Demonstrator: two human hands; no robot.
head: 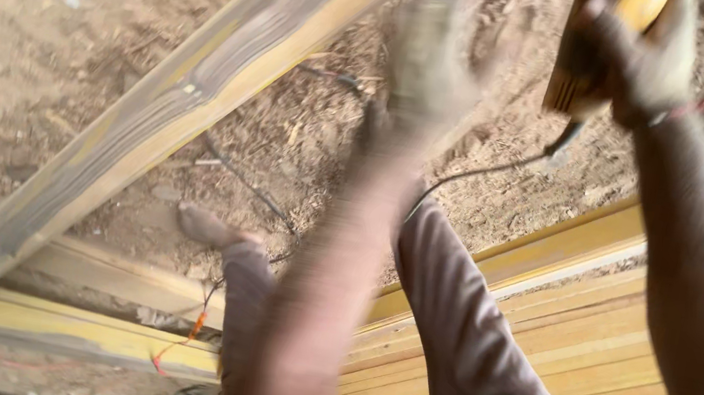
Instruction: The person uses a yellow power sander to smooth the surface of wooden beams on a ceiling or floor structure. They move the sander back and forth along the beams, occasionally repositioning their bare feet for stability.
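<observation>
Sawdust and wood shavings are covering the dirt ground (40, 12), and loose room is lying open across the whole upper left, well apart from both arms. A long grey-and-yellow timber beam (188, 94) is slanting from the top centre down to the lower left, its lower end passing over a yellow plank (64, 326) that is lying flat along the bottom edge. On the right, a stack of pale wooden planks (574, 349) is running diagonally up toward the right border, its upper edge passing under the right forearm.

The left hand (432, 59) is hanging blurred and dusty just right of the beam's upper edge — whether it is touching the beam cannot be told, nor how its fingers are standing. The right hand (647, 56) is wrapping tightly around a yellow power tool (587, 46) at the top edge, and the tool's black cord (480, 171) is trailing down and left across the shavings. Between the arms, the person's grey-trousered leg (462, 340) is stretching over the planks, and a bare foot (209, 226) is resting on the ground near the beam — little free space is remaining there.
</observation>
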